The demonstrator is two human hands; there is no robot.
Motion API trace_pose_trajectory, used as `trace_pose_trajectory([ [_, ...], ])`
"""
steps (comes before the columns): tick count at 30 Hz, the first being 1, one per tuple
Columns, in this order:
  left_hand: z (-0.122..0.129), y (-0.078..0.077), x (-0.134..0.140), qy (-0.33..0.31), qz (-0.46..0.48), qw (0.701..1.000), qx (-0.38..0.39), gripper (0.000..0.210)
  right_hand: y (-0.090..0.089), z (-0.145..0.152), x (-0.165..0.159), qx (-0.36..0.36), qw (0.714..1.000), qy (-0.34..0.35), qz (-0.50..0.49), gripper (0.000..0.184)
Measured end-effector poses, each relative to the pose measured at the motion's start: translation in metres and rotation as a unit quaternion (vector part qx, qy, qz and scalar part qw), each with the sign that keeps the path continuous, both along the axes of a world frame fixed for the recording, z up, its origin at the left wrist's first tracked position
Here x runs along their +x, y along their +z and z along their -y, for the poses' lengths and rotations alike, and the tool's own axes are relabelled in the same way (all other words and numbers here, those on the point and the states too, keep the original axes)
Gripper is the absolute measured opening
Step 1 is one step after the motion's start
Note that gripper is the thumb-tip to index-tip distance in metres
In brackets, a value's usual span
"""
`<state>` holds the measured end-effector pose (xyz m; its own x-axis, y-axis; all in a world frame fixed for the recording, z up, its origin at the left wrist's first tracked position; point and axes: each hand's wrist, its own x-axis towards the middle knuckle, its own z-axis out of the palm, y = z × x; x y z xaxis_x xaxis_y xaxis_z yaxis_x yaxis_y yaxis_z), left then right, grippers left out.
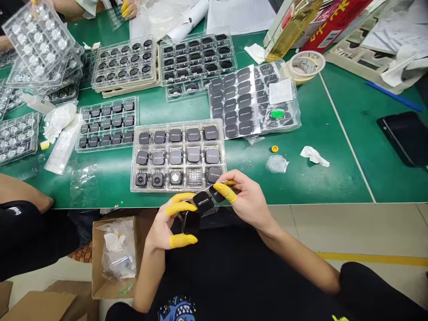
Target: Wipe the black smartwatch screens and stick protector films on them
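Note:
My left hand (167, 221), with yellow finger cots, grips a glossy black watch case (191, 223) between fingers and thumb, just past the table's front edge. A strip of black printed stickers (203, 203) is pinched in my right hand (245, 196), its near end beside the watch case. Whether strip and case touch, I cannot tell. Behind my hands a clear plastic tray (133, 171) holds rows of watch cases, most topped with dark printed stickers. In its front row, two cases (158, 179) show round sensor backs, one (175, 177) has a white disc, and one pocket is vacant.
Sticker sheets (230, 104) lie behind the tray, partly bagged. More trays of dark parts (123, 62) stand at the back left. A tape roll (306, 66), crumpled tissue (314, 156) and phone (406, 138) sit rightward. A co-worker's arm (23, 194) rests at left, above a carton (113, 258).

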<state>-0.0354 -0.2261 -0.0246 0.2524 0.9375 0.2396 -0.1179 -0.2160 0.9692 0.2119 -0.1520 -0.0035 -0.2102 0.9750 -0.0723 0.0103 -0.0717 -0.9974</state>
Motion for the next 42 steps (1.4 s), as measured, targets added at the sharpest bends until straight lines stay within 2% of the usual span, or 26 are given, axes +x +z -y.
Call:
trace_pose_trajectory([
  [3, 0.004, 0.000, 0.002, 0.042, -0.019, 0.999, -0.024, 0.057, -0.001, 0.000, 0.002, 0.043, 0.998, 0.018, 0.038, 0.044],
  [6, 0.007, 0.004, 0.001, 0.077, -0.046, 0.995, -0.035, 0.054, -0.003, -0.003, 0.007, 0.117, 0.988, 0.054, 0.082, 0.036],
  [10, 0.008, 0.008, -0.002, 0.091, -0.052, 0.994, -0.037, 0.054, -0.004, -0.009, 0.016, 0.212, 0.966, 0.096, 0.117, 0.023],
  [17, 0.008, 0.008, -0.002, 0.106, -0.071, 0.992, -0.019, 0.056, 0.006, -0.020, 0.025, 0.309, 0.919, 0.153, 0.192, 0.021],
  [20, 0.008, 0.008, 0.000, 0.104, -0.067, 0.992, -0.007, 0.053, 0.009, -0.023, 0.025, 0.335, 0.905, 0.166, 0.204, 0.017],
  [25, 0.008, 0.008, -0.001, 0.093, -0.084, 0.992, -0.022, 0.052, 0.011, -0.026, 0.024, 0.344, 0.890, 0.193, 0.228, 0.025],
  [30, 0.008, 0.009, -0.001, 0.070, -0.084, 0.993, -0.037, 0.053, 0.012, -0.027, 0.023, 0.363, 0.873, 0.218, 0.244, 0.023],
  [34, 0.007, 0.009, 0.001, 0.073, -0.062, 0.994, -0.045, 0.052, 0.011, -0.027, 0.023, 0.393, 0.859, 0.205, 0.258, 0.021],
  [38, 0.009, 0.008, 0.002, 0.083, -0.041, 0.991, -0.101, 0.054, 0.009, -0.027, 0.023, 0.447, 0.829, 0.183, 0.281, 0.019],
  [42, 0.011, 0.007, 0.002, 0.096, -0.038, 0.984, -0.145, 0.059, 0.005, -0.025, 0.023, 0.481, 0.814, 0.159, 0.283, 0.017],
])
